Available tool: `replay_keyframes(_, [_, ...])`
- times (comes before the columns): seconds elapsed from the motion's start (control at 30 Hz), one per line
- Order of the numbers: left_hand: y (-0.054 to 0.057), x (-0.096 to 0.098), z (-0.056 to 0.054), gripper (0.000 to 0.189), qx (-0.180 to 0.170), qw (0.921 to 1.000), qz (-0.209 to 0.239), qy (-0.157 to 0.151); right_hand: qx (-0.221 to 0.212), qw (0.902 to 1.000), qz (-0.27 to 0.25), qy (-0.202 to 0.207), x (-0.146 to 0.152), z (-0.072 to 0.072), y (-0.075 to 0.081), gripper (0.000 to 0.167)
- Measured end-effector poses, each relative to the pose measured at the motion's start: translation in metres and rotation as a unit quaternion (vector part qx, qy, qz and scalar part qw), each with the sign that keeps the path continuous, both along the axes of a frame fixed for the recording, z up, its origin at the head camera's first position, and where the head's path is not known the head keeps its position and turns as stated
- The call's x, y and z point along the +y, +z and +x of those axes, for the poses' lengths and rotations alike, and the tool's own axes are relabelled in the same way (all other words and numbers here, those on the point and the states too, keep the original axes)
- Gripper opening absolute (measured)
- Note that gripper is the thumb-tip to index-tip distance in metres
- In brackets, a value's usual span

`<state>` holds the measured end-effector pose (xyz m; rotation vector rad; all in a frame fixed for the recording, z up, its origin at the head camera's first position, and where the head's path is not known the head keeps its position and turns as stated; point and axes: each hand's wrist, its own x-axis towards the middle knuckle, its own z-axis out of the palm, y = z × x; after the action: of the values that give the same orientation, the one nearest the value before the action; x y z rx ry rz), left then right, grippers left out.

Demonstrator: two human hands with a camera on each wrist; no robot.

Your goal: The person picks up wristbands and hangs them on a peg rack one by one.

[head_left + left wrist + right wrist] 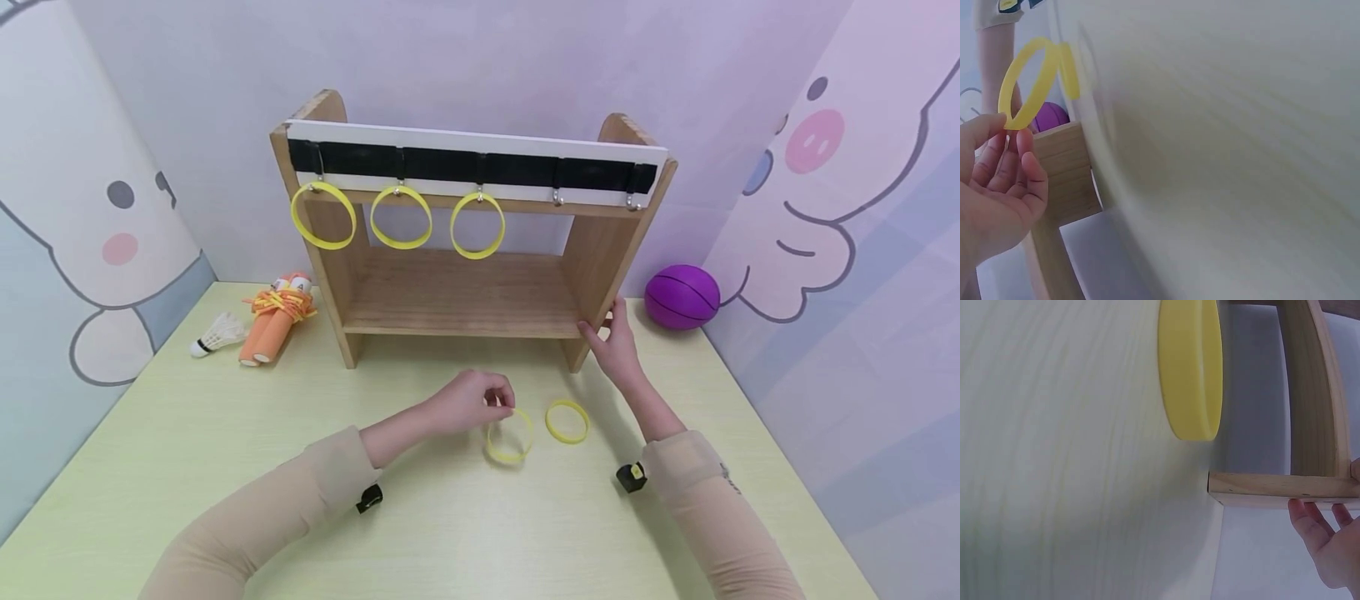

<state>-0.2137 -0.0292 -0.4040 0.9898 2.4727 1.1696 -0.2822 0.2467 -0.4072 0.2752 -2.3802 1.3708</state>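
Note:
My left hand (467,404) pinches a thin yellow ring (510,461) between thumb and fingertip; in the left wrist view this ring (1040,94) stands up from the fingers. A second yellow ring (564,441) lies on the table just right of it, large in the right wrist view. At the wooden shelf (457,292), my right hand (618,352) grips the lower right side panel, thumb at the front and fingers on the outer face. Three yellow rings (477,255) hang from hooks on the left and middle of the shelf's white and black front strip (517,168).
Two hooks (633,202) at the strip's right end carry no ring. Left of the shelf lie a shuttlecock (223,332) and an orange-handled jump rope (276,325). A purple ball (682,297) sits to the right. Walls with cartoon drawings close in the table (450,533).

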Motion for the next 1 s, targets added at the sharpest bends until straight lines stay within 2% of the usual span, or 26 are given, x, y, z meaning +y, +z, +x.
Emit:
replay_keyframes(0.23, [0.014, -0.006, 0.001, 0.004, 0.006, 0.9998, 0.007, 0.018, -0.001, 1.0, 0.0, -0.001, 0.0, 0.0, -0.002, 0.06])
replay_keyframes(0.5, [0.037, -0.01, 0.001, 0.006, 0.026, 0.9977, 0.045, 0.042, 0.0, 1.0, 0.005, 0.001, 0.0, -0.001, -0.001, 0.061])
replay_keyframes(0.7, [0.057, -0.011, 0.004, 0.006, 0.02, 0.9941, 0.085, 0.064, 0.0, 1.0, 0.006, -0.001, 0.001, -0.001, -0.001, 0.061])
replay_keyframes(1.0, [0.087, -0.014, 0.01, 0.009, 0.001, 0.9871, 0.14, 0.078, 0.003, 1.0, 0.007, -0.002, 0.0, 0.0, -0.001, 0.061])
